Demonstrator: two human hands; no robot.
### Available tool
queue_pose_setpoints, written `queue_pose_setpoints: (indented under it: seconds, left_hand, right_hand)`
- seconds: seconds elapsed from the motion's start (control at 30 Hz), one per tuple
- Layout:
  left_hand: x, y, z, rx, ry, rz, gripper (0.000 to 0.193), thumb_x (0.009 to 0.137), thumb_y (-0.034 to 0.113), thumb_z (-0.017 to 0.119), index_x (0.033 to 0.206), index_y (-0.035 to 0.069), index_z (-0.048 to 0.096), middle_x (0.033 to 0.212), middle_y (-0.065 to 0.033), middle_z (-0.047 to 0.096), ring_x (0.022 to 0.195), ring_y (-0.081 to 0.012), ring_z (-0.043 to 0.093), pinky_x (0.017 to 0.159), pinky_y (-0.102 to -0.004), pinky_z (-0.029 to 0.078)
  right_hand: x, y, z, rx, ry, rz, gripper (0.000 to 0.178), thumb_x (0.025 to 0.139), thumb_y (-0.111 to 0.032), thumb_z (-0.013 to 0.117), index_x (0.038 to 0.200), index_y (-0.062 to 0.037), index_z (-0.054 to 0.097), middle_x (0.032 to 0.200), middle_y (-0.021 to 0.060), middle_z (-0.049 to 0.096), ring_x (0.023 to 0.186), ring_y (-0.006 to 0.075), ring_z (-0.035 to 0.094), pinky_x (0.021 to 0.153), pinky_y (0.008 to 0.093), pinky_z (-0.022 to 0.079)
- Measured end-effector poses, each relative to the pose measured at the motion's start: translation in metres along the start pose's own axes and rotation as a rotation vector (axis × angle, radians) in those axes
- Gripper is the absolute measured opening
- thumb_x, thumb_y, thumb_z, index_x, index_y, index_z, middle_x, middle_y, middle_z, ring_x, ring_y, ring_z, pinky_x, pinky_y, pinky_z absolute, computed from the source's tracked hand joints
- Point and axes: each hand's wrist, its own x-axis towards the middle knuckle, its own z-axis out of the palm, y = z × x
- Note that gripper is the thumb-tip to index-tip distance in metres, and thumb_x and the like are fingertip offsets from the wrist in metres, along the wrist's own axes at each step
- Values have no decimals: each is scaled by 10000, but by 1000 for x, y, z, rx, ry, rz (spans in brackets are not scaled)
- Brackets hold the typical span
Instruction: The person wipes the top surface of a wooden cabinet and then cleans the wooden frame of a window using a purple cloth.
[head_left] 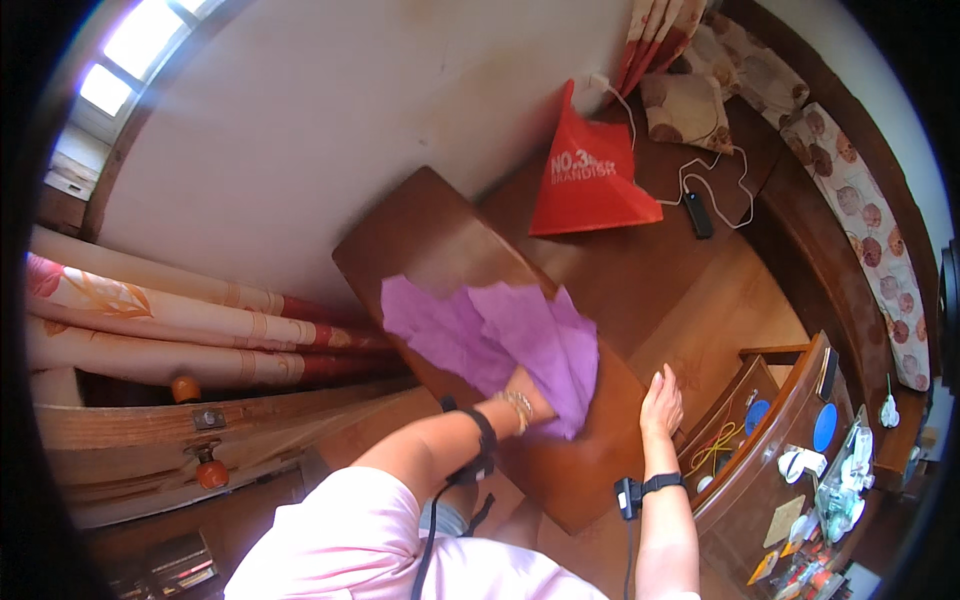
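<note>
A crumpled purple cloth (490,325) lies across the long brown wooden tabletop (440,225) in front of me. My left hand (532,393), with a bracelet at its wrist, is on the cloth and gathers it; folds hide most of the fingers. Beyond the tabletop's right edge, my right hand (662,402) is open, its fingers stretched out and nothing in them. It is beside an open wooden drawer (765,400), in which a yellow cord and a round blue item show. Dark straps circle both my forearms.
At the back stands a red bag (590,175) near a dark device (698,215) on a white cable. A patterned cushion (685,110) rests on the wooden bench. Patterned curtains (190,320) hang at the left. Small bottles and packets (845,480) crowd the right side.
</note>
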Motion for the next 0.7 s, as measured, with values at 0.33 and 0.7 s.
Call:
queue_pose_setpoints:
  seconds: [0.33, 0.7]
  left_hand:
    - [-67, 112, 125, 288, -112, 470, 322, 757, 215, 421, 1016, 91, 565, 1079, -120, 538, 1051, -270, 456, 949, -403, 288]
    - [-21, 109, 116, 107, 24, 311, 377, 780, 261, 406, 1098, 93, 517, 1149, -118, 496, 1082, -272, 432, 955, -398, 271]
  right_hand:
    - [-98, 61, -75, 336, -14, 103, 403, 873, -249, 367, 1215, -37, 385, 1210, 195, 396, 1133, 322, 361, 947, 414, 277]
    - [-195, 91, -149, 594, -354, 773, 530, 871, -337, 359, 1288, -31, 242, 1211, 210, 417, 1098, 352, 417, 930, 412, 318]
